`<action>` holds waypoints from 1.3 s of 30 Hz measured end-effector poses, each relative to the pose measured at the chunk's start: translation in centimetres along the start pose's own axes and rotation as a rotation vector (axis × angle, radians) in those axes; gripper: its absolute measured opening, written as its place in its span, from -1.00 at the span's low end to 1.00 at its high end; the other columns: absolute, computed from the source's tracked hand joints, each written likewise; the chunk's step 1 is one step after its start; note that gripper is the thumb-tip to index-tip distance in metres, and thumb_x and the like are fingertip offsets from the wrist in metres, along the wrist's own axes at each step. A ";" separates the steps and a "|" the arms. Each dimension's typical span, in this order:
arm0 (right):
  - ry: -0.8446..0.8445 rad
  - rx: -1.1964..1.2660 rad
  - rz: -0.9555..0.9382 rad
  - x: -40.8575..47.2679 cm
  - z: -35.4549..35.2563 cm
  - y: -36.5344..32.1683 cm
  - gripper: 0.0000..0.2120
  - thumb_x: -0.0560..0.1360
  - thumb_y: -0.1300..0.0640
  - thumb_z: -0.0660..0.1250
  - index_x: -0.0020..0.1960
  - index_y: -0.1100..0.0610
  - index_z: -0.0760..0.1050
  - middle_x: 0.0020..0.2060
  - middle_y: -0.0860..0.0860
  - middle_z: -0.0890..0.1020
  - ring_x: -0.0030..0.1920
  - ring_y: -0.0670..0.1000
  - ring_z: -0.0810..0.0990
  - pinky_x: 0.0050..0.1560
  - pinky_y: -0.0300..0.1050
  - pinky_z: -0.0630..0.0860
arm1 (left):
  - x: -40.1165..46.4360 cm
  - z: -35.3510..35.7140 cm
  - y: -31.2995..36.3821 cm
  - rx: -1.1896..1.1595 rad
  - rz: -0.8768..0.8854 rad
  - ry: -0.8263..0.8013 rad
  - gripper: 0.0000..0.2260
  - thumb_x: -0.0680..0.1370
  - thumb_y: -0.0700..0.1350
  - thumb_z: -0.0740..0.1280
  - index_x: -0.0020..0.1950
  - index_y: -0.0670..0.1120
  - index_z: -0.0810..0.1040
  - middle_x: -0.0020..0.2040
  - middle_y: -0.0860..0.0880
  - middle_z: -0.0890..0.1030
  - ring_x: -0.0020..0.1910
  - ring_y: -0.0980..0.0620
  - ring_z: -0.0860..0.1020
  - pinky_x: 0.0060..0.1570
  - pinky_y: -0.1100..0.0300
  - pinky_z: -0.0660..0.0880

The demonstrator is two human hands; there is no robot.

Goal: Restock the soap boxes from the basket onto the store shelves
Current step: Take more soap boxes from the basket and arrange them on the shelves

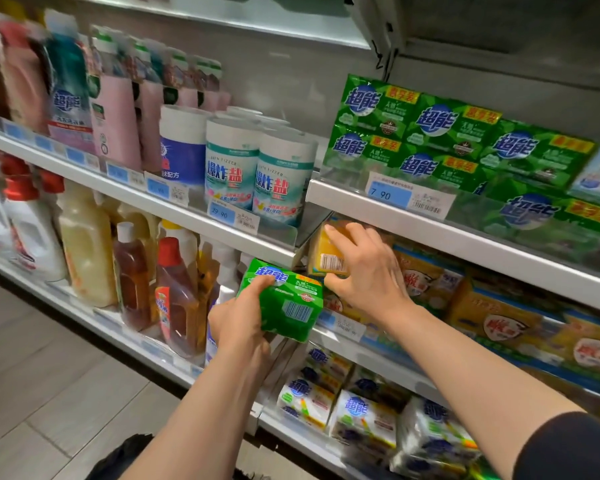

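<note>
My left hand [238,320] grips a green soap box [284,303] in front of the shelf's divider, barcode facing me. My right hand [364,271] holds a yellow soap box [328,254] at the left end of the middle shelf [465,240], thumb under it and fingers over its top. More yellow soap packs [492,313] lie along that shelf to the right. Green soap boxes [430,140] like the one I hold are stacked on the shelf above. A dark shape [125,455] at the bottom edge may be the basket; I cannot tell.
White canisters [257,174] and pink bottles [118,116] stand on the upper left shelf. Detergent bottles [174,289] fill the shelf below them. White soap packs [361,417] sit on the lowest right shelf. Grey floor tiles [32,375] lie at the left.
</note>
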State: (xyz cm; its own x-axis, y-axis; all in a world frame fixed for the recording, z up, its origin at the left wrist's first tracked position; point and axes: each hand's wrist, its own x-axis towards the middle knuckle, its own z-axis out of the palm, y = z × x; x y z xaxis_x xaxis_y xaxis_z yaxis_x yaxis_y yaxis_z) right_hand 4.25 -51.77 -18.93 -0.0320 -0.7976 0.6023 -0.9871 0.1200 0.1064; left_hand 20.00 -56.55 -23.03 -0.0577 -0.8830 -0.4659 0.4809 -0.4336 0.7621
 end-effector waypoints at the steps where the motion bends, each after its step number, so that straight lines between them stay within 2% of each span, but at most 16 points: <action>1: 0.005 -0.015 -0.007 -0.2 0.1 0.3 -0.34 0.26 0.07 0.51 0.33 0.17 0.46 0.02 0.14 0.55 -0.09 0.13 0.52 -0.21 -0.02 0.53 | 0.0 0.0 0.0 0.002 0.002 0.004 -0.66 0.34 -0.16 0.57 -0.22 -0.15 0.38 -0.14 -0.15 0.58 -0.19 -0.11 0.60 -0.38 0.21 0.43; 4: 0.012 -0.125 0.013 -1.0 -0.1 1.0 -0.39 0.37 0.01 0.50 0.37 0.09 0.44 -0.10 0.11 0.54 -0.25 0.08 0.48 -0.35 -0.12 0.42 | 0.4 0.0 -0.4 0.025 -0.004 0.005 -0.63 0.32 -0.15 0.58 -0.19 -0.14 0.37 -0.11 -0.15 0.58 -0.17 -0.08 0.59 -0.26 0.14 0.46; 7: -0.173 -0.201 0.089 -1.1 -1.0 1.4 -0.47 0.56 -0.02 0.26 0.49 -0.04 0.21 -0.19 0.03 0.37 -0.22 0.05 0.42 -0.28 -0.14 0.32 | 0.9 0.1 -0.8 0.024 -0.017 0.001 -0.55 0.27 -0.09 0.60 -0.02 -0.20 0.45 0.00 -0.19 0.61 -0.07 -0.14 0.63 -0.16 0.09 0.50; 9: -0.203 -0.168 0.090 -0.6 -1.4 1.8 -0.55 0.60 -0.01 0.20 0.47 -0.02 0.23 -0.20 0.02 0.36 -0.19 0.04 0.43 -0.25 -0.13 0.34 | 1.0 0.2 -0.8 0.036 -0.028 -0.007 -0.47 0.27 -0.07 0.60 0.10 -0.22 0.46 0.04 -0.19 0.61 -0.04 -0.15 0.63 -0.10 0.06 0.51; 12: -0.144 0.043 0.141 0.3 -1.5 2.2 -0.76 0.59 -0.02 0.23 0.15 0.11 0.49 -0.25 0.01 0.44 -0.23 0.03 0.43 -0.25 -0.12 0.34 | 1.2 0.3 -0.8 0.036 -0.032 -0.004 -0.47 0.27 -0.07 0.60 0.09 -0.22 0.45 0.06 -0.19 0.60 -0.03 -0.16 0.62 0.00 -0.04 0.55; 15: -0.107 0.121 0.204 0.9 -1.0 2.3 -0.81 0.59 0.09 0.23 -0.16 0.14 0.47 -0.29 0.02 0.49 -0.21 0.10 0.53 -0.26 -0.13 0.30 | 1.5 0.2 -1.0 0.019 -0.032 -0.015 -0.61 0.28 -0.07 0.59 -0.08 -0.16 0.46 0.07 -0.19 0.60 -0.03 -0.15 0.63 -0.11 0.10 0.50; 18: -0.133 0.095 0.182 1.1 -1.4 2.0 -0.85 0.57 0.11 0.28 0.09 0.13 0.55 -0.14 0.07 0.59 -0.08 0.10 0.56 -0.16 -0.13 0.41 | 1.4 0.2 -1.0 -0.038 -0.070 -0.066 -0.69 0.33 -0.15 0.56 -0.13 -0.15 0.45 0.05 -0.20 0.62 -0.02 -0.14 0.63 -0.20 0.09 0.56; 20: -0.239 0.011 0.130 0.7 -1.7 1.7 -0.59 0.53 0.04 0.34 0.36 0.06 0.41 -0.04 0.05 0.55 0.00 0.08 0.55 -0.08 -0.08 0.46 | 0.9 0.3 -0.8 -0.078 -0.115 -0.127 -0.76 0.37 -0.22 0.52 -0.12 -0.16 0.48 0.02 -0.21 0.63 -0.02 -0.14 0.63 -0.24 0.07 0.57; 22: -0.267 -0.071 0.105 -0.2 -1.7 1.6 -0.43 0.51 0.01 0.37 0.45 -0.01 0.25 -0.09 -0.02 0.43 0.00 0.06 0.54 -0.12 -0.10 0.47 | 0.4 0.2 -0.7 -0.075 -0.138 -0.178 -0.80 0.39 -0.25 0.49 -0.10 -0.17 0.51 -0.04 -0.19 0.65 -0.08 -0.12 0.64 -0.29 0.10 0.55; 25: -0.226 -0.150 0.133 -0.9 -1.9 1.6 -0.49 0.53 0.06 0.35 0.43 0.01 0.28 -0.08 0.01 0.49 -0.03 0.09 0.56 -0.20 -0.10 0.45 | -0.2 0.0 -0.6 -0.059 -0.126 -0.228 -0.84 0.40 -0.29 0.46 -0.11 -0.18 0.52 -0.14 -0.16 0.65 -0.20 -0.07 0.63 -0.28 0.13 0.54; 29: -0.238 -0.120 0.284 -0.5 -1.7 1.4 -0.79 0.54 0.20 0.27 0.17 0.09 0.43 0.07 0.09 0.57 0.13 0.19 0.55 -0.05 0.02 0.44 | -0.8 -0.4 -0.5 -0.043 -0.090 -0.293 -0.86 0.40 -0.30 0.46 -0.11 -0.20 0.54 -0.22 -0.13 0.66 -0.23 -0.04 0.63 -0.27 0.14 0.54; 31: -0.266 -0.172 0.323 -0.7 -0.9 1.5 -0.69 0.57 0.17 0.22 0.31 0.05 0.39 0.25 0.07 0.51 0.27 0.17 0.45 0.16 0.04 0.42 | -1.3 -0.5 -0.5 -0.025 -0.052 -0.336 -0.88 0.40 -0.30 0.45 -0.11 -0.20 0.56 -0.24 -0.12 0.68 -0.20 -0.03 0.63 -0.19 0.13 0.55; 33: -0.254 -0.262 0.291 -0.8 0.0 2.2 -0.48 0.59 0.13 0.17 0.51 -0.08 0.13 0.46 0.02 0.30 0.43 0.13 0.26 0.38 0.05 0.23 | -1.8 -0.5 -0.6 -0.007 -0.015 -0.385 -0.89 0.41 -0.30 0.44 -0.11 -0.19 0.58 -0.27 -0.09 0.70 -0.22 -0.01 0.65 -0.17 0.15 0.57; 35: -0.233 -0.284 0.227 -0.9 0.3 2.6 -0.35 0.59 0.09 0.17 0.56 -0.12 -0.11 0.52 -0.04 0.14 0.49 0.10 0.12 0.45 0.05 0.08 | -2.2 -0.3 -0.6 0.015 0.002 -0.411 -0.90 0.41 -0.29 0.45 -0.11 -0.19 0.58 -0.25 -0.09 0.71 -0.25 0.02 0.66 -0.23 0.18 0.58; 37: -0.206 -0.245 0.183 -1.4 0.1 2.8 -0.34 0.58 0.07 0.21 0.57 -0.03 -0.05 0.50 0.00 0.22 0.47 0.11 0.19 0.43 0.06 0.14 | -2.3 -0.2 -0.6 0.025 -0.017 -0.413 -0.86 0.41 -0.25 0.46 -0.07 -0.19 0.59 -0.15 -0.14 0.71 -0.18 -0.01 0.68 -0.21 0.15 0.59; 39: -0.142 -0.116 0.111 -2.3 -0.7 2.5 -0.48 0.58 0.11 0.22 0.51 0.11 0.19 0.34 0.09 0.45 0.29 0.16 0.44 0.24 0.07 0.38 | -2.4 -0.2 -0.7 0.013 -0.048 -0.408 -0.80 0.41 -0.19 0.48 0.00 -0.18 0.57 -0.07 -0.18 0.70 -0.06 -0.08 0.67 -0.09 0.07 0.60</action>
State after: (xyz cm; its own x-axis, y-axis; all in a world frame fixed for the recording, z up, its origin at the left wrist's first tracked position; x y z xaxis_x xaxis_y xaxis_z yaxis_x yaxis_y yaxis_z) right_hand 1.97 -49.27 -19.49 -0.1693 -0.8503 0.4984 -0.9518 0.2723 0.1413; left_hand 19.94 -54.07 -22.53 -0.4228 -0.8597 -0.2866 0.4587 -0.4758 0.7505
